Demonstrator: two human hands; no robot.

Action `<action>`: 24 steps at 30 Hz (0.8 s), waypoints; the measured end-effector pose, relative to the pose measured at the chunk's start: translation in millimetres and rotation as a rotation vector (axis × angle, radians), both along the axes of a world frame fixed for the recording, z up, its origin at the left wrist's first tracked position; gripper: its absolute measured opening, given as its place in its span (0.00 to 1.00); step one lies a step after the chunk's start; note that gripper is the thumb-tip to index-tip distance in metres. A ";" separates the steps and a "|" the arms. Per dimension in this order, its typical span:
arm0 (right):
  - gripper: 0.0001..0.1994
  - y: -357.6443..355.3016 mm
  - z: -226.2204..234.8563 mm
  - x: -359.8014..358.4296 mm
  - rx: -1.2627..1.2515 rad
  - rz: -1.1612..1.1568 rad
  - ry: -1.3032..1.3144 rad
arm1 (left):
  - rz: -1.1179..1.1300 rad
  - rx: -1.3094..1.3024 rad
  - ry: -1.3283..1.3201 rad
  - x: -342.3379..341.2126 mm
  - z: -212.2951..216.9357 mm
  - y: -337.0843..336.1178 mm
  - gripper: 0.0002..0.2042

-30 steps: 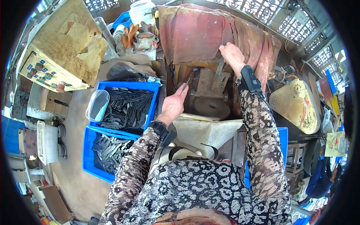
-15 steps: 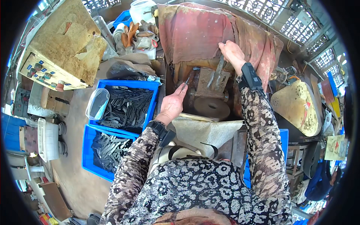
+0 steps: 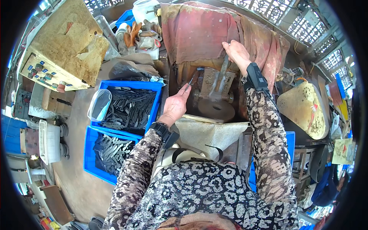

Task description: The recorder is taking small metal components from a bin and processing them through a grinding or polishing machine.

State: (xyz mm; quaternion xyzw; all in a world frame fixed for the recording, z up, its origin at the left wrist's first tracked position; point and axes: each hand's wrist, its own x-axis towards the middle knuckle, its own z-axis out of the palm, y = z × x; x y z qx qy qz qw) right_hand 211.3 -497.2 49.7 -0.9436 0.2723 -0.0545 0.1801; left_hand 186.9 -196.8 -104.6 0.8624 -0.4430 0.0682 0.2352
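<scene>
My left hand (image 3: 177, 105) pinches a thin dark metal strip (image 3: 188, 83) and holds its tip against the rusty press machine (image 3: 212, 88) in front of me. Higher up, my right hand (image 3: 236, 53) grips the machine's grey lever handle (image 3: 222, 68). A round metal disc (image 3: 216, 110) sits at the base of the machine. A faded red cloth (image 3: 209, 32) drapes over the machine's top. Both wrists wear black bands.
Two blue crates (image 3: 151, 89) (image 3: 89, 155) of dark metal pieces stand at my left, with a clear plastic tub (image 3: 99, 104) on the upper one. A worn control box (image 3: 61, 46) is at far left. A yellowish rounded cover (image 3: 303, 109) lies to the right.
My left hand has moved up slightly and brought the metal strip to the machine. My right hand stays on the lever.
</scene>
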 end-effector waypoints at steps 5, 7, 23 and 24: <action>0.25 12.6 -2.7 -23.6 -0.021 -0.040 -0.038 | 0.020 0.044 0.036 0.2 1.1 -0.2 0.31; 0.25 16.7 -6.5 -30.7 -0.031 -0.049 -0.034 | 0.024 0.058 0.045 0.1 1.0 0.1 0.30; 0.31 -34.9 -28.6 19.8 -0.115 0.033 -0.122 | 0.019 -0.005 0.036 -5.1 2.3 6.5 0.32; 0.32 -34.2 -24.5 18.8 -0.046 -0.002 -0.072 | 0.021 0.012 0.041 -5.7 5.4 6.0 0.29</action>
